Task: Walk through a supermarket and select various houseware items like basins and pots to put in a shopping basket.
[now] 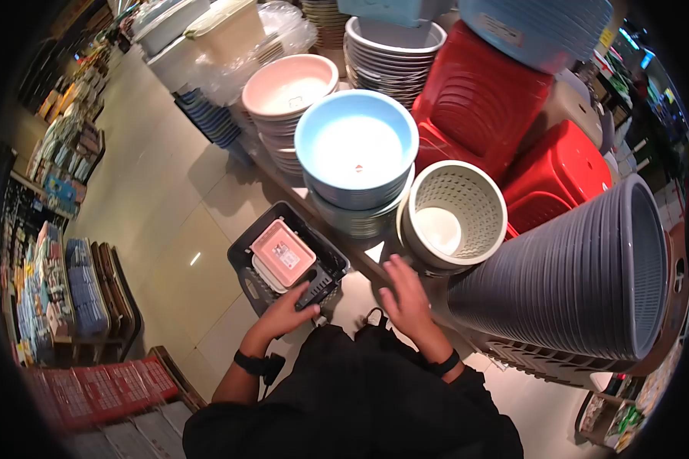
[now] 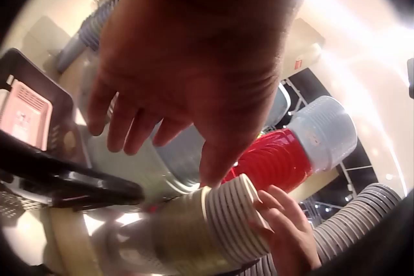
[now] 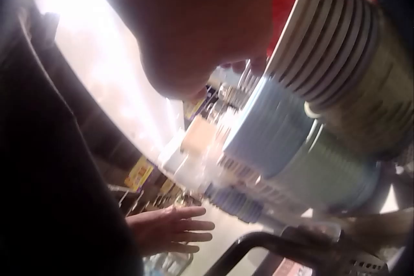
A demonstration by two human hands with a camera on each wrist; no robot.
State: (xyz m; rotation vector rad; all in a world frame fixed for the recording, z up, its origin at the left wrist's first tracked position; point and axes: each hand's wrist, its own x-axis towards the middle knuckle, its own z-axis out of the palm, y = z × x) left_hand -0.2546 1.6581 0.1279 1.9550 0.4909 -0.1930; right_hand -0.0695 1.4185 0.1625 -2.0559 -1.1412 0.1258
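In the head view the left hand (image 1: 285, 312) hovers at the near right corner of a dark basket (image 1: 246, 287), its fingers spread. Inside the basket lie a pink tray (image 1: 272, 243) with a label and a white one under it. The right hand (image 1: 407, 300), fingers extended, is beside a stack of cream perforated baskets (image 1: 488, 222). Whether it touches them I cannot tell. The left wrist view shows the left hand (image 2: 187, 88) with fingers apart and nothing held. In the right wrist view the right hand's fingertips are mostly hidden.
Blue basins (image 1: 306, 153) and pink basins (image 1: 253, 96) stand stacked beyond the basket. Red stools (image 1: 478, 96) and a long stack of grey baskets (image 1: 543, 283) fill the right side. Tiled floor (image 1: 168, 245) runs along the left, with shelves of goods (image 1: 84, 294) past it.
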